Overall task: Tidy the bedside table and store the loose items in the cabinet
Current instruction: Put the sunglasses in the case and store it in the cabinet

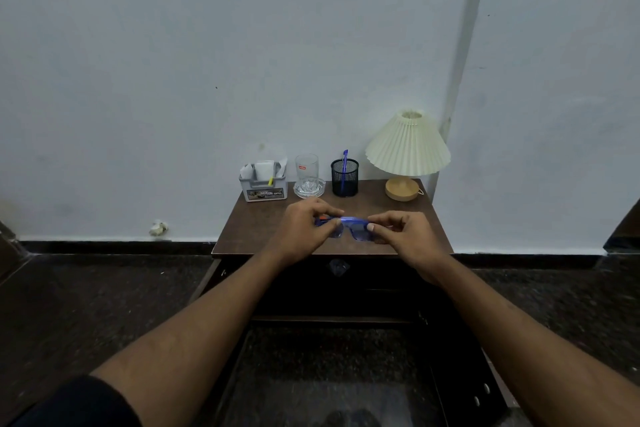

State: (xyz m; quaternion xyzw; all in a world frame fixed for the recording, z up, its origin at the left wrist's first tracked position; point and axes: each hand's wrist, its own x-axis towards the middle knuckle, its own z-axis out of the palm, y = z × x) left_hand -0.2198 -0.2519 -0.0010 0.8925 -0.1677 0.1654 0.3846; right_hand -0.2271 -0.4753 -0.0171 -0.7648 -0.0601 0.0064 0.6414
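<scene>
Your left hand (304, 225) and right hand (403, 234) pinch the blue glasses (348, 229) at either end, just above the bedside table (263, 218); they look light, thin and easily bent, so grip the frame, not the lenses

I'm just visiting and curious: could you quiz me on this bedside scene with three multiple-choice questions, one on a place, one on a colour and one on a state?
1. Where on the bedside table does the lamp stand?
A. back left corner
B. back right corner
C. front edge

2. What colour is the pen in the mesh pen holder?
A. blue
B. red
C. green

3. How are the glasses held?
A. lying untouched
B. by one hand only
C. by both hands

Answers:
1. B, the lamp sits at the far right, by the wall.
2. A, the pen sticking out of the holder is blue.
3. C, the left hand and right hand each pinch one end of the frame.
</scene>
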